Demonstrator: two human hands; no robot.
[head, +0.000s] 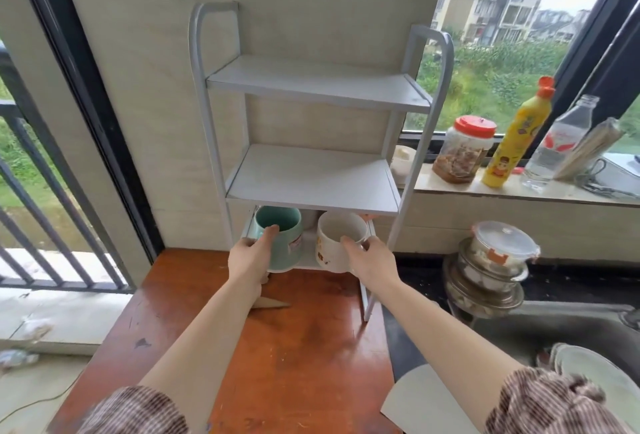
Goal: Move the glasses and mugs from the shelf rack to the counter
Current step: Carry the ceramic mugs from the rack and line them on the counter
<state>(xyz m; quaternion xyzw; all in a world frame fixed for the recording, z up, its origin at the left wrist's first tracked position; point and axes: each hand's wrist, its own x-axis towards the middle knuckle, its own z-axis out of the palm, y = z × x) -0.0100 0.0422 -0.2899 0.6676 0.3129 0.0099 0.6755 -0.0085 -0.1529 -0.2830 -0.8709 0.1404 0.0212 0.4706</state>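
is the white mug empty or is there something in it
Looks empty: the white mug shows a bare pale inside below its rim; the right hand gripping the rim hides part of it.

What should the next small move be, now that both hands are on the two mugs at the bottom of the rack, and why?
Probably draw both mugs straight out toward you, keeping them low. The left hand grips the teal mug and the right hand grips the white mug, both just under the middle shelf. The wooden counter lies right in front.

Beige wall [311, 0], daylit window [502, 63]
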